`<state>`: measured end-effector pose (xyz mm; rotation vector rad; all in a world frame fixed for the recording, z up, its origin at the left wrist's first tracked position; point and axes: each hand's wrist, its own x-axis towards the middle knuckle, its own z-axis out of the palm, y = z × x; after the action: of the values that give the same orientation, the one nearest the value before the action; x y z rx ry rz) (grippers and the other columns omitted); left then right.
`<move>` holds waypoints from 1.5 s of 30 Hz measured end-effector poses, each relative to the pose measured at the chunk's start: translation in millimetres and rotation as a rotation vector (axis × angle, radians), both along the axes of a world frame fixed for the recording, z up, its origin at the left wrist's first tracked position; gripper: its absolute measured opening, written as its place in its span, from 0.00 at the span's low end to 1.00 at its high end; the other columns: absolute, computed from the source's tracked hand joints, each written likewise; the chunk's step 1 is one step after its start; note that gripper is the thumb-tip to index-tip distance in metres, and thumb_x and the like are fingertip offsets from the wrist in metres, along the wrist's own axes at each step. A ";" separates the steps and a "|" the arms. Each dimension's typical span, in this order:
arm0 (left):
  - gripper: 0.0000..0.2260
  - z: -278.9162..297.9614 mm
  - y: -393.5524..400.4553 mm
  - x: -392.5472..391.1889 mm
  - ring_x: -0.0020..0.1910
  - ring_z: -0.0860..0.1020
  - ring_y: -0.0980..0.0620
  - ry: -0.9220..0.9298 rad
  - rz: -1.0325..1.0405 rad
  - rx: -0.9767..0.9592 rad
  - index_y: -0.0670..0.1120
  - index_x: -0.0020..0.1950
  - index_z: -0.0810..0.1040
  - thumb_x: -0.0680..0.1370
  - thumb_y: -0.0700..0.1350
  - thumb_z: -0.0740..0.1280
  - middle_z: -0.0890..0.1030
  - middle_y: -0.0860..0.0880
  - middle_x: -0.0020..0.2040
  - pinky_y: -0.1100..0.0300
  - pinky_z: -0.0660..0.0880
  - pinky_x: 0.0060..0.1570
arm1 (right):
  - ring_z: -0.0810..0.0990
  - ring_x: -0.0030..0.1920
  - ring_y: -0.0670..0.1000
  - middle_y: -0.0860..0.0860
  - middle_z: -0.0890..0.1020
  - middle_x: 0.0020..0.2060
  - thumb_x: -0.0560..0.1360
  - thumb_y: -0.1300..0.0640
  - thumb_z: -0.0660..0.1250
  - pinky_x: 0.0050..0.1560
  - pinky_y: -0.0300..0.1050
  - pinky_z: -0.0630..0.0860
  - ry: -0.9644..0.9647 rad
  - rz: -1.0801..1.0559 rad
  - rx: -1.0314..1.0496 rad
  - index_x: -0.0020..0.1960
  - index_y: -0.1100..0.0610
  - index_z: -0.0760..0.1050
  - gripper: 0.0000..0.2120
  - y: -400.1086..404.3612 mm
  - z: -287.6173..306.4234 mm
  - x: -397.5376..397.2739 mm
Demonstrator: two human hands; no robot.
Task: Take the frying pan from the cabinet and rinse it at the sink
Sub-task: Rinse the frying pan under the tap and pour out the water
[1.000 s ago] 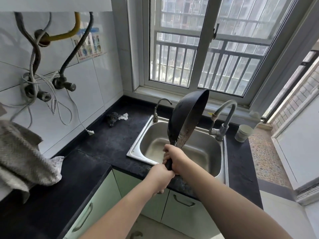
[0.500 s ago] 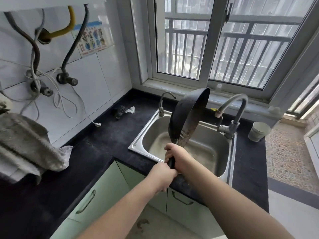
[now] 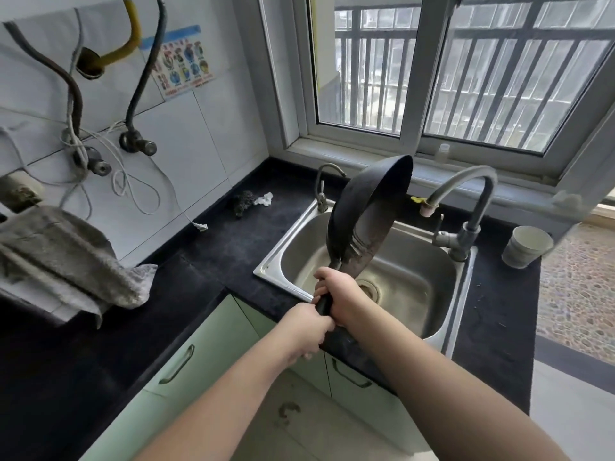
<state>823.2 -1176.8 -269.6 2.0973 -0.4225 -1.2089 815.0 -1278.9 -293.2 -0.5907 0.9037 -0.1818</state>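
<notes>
Black speckled stone tabletop (image 3: 213,247) wraps the corner under a barred window. Over its square stainless steel sink (image 3: 412,281) I hold the black round frying pan (image 3: 362,214) tipped up on edge, its scorched underside facing right. My right hand (image 3: 337,296) and left hand (image 3: 307,329) are clamped together around its black handle. Just beside the pan rises a curved grey tap (image 3: 466,207); near it stands a white paper cup (image 3: 525,246).
</notes>
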 end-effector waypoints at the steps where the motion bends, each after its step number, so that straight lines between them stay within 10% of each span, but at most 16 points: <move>1: 0.08 3.8 0.4 -0.9 0.21 0.58 0.54 0.062 0.017 -0.019 0.47 0.37 0.66 0.74 0.37 0.60 0.62 0.49 0.27 0.66 0.54 0.22 | 0.60 0.14 0.45 0.48 0.62 0.19 0.75 0.66 0.58 0.19 0.35 0.60 0.020 0.007 -0.026 0.35 0.56 0.63 0.12 0.7 0.2 0.1; 8: 0.10 4.7 6.5 -5.6 0.20 0.55 0.56 0.206 0.042 -0.056 0.48 0.36 0.66 0.76 0.36 0.58 0.60 0.51 0.25 0.67 0.51 0.22 | 0.60 0.15 0.45 0.48 0.62 0.16 0.74 0.67 0.57 0.21 0.36 0.60 0.038 0.043 -0.008 0.34 0.56 0.62 0.12 5.3 -6.6 -2.5; 17: 0.04 5.3 -6.1 -6.6 0.22 0.61 0.51 -0.105 -0.015 0.054 0.45 0.39 0.68 0.71 0.38 0.61 0.66 0.47 0.29 0.65 0.57 0.23 | 0.58 0.17 0.43 0.46 0.62 0.20 0.74 0.65 0.57 0.19 0.34 0.59 -0.087 0.014 0.111 0.34 0.54 0.61 0.13 -4.1 -3.9 -7.0; 24: 0.09 19.4 -10.8 -9.3 0.19 0.55 0.57 0.190 0.030 -0.052 0.48 0.37 0.64 0.75 0.37 0.58 0.60 0.51 0.26 0.67 0.51 0.22 | 0.60 0.14 0.44 0.48 0.63 0.16 0.74 0.68 0.56 0.18 0.34 0.61 0.008 0.019 0.015 0.34 0.57 0.62 0.13 -11.8 7.8 -8.4; 39: 0.08 12.1 -20.5 -11.3 0.19 0.55 0.57 0.177 -0.019 -0.032 0.48 0.39 0.63 0.74 0.37 0.58 0.60 0.51 0.25 0.67 0.52 0.20 | 0.59 0.14 0.44 0.47 0.61 0.17 0.74 0.67 0.57 0.18 0.34 0.60 0.012 0.022 0.064 0.33 0.55 0.60 0.14 -21.9 4.9 -16.3; 45: 0.03 8.6 -26.4 -13.7 0.22 0.62 0.53 -0.076 -0.028 0.065 0.45 0.42 0.68 0.71 0.38 0.60 0.66 0.48 0.29 0.65 0.58 0.23 | 0.59 0.16 0.43 0.46 0.61 0.18 0.74 0.66 0.56 0.20 0.34 0.59 -0.040 0.025 0.111 0.34 0.54 0.60 0.13 -24.2 0.4 -16.0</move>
<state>809.4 -1203.2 -261.1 2.2044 -0.4537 -1.1761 799.1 -1303.1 -292.9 -0.4940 0.8615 -0.1196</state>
